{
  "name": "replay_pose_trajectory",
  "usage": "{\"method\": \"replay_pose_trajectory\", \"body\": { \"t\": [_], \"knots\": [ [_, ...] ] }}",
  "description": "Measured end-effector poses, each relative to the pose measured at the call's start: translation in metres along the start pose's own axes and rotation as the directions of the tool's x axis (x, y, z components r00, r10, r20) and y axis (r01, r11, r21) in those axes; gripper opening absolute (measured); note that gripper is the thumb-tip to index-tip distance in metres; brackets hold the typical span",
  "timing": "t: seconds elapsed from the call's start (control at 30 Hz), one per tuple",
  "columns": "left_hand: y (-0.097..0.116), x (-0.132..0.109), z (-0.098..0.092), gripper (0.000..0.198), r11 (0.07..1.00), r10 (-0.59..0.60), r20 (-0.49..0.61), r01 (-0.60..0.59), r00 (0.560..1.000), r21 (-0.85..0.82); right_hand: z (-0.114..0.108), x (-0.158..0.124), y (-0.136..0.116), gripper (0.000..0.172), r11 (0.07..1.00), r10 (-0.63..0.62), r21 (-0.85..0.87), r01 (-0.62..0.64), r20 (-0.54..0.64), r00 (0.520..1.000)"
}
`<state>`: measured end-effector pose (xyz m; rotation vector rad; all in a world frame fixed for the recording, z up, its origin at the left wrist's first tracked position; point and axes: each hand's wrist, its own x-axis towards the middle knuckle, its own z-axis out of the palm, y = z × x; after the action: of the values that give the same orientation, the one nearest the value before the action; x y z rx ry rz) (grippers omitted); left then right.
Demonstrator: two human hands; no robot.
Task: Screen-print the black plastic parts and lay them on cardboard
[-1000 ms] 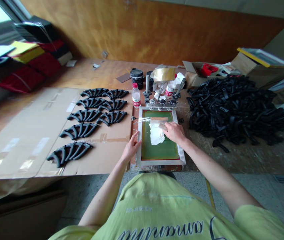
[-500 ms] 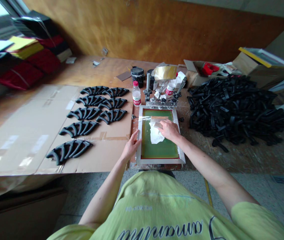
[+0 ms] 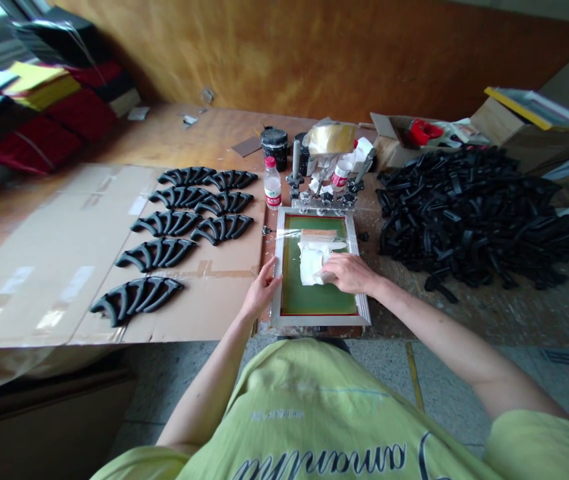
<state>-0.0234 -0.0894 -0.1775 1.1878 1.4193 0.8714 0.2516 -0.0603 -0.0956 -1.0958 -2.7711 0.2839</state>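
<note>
A screen printing frame (image 3: 277, 293) with a green mesh lies flat before me. My left hand (image 3: 263, 288) is closed around its left rail. Over the mesh, my right hand (image 3: 350, 272) is closed, fingertips pinching the lower right edge of a crumpled white sheet (image 3: 310, 261); I cannot tell whether it is paper or cloth. Just above the sheet, a squeegee with a wooden handle (image 3: 318, 235) rests across the mesh, clear film about its left end. Metal clamps (image 3: 321, 201) stand at the frame's far edge.
Black curved, ribbed parts (image 3: 164, 253) lie in two columns on cardboard (image 3: 54, 253) at left. A heap of black parts (image 3: 469, 220) covers the right side. Behind the frame stand a bottle with a red cap (image 3: 272, 187), a black tub (image 3: 275, 150) and a tape roll (image 3: 331, 139).
My right hand has moved down and slightly right, from beside the squeegee to the white sheet's lower right edge. The sheet's shape has changed. My left hand stays on the frame.
</note>
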Motion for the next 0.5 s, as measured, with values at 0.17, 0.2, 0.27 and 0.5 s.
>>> {"method": "replay_pose_trajectory", "body": {
  "t": [0.17, 0.2, 0.27, 0.5],
  "knots": [
    [-0.002, 0.001, 0.0, 0.077, 0.997, -0.015, 0.042, 0.019, 0.999, -0.079, 0.021, -0.001, -0.007, 0.028, 0.996, 0.051, -0.059, -0.062, -0.162, 0.985],
    [-0.003, 0.001, 0.0, 0.078, 0.995, -0.017, 0.054, 0.022, 0.998, -0.097, 0.025, -0.006, -0.009, 0.028, 0.998, 0.02, -0.057, -0.029, -0.161, 0.987],
    [-0.004, 0.001, 0.001, 0.079, 0.992, -0.02, 0.07, 0.028, 0.997, -0.121, 0.026, -0.012, -0.009, 0.023, 0.999, -0.021, -0.042, 0.015, -0.148, 0.989],
    [0.03, -0.011, -0.006, 0.091, 0.973, -0.062, 0.074, 0.077, 0.995, -0.216, -0.024, 0.035, 0.021, 0.047, 0.969, 0.242, 0.021, -0.247, -0.31, 0.919]
  ]
}}
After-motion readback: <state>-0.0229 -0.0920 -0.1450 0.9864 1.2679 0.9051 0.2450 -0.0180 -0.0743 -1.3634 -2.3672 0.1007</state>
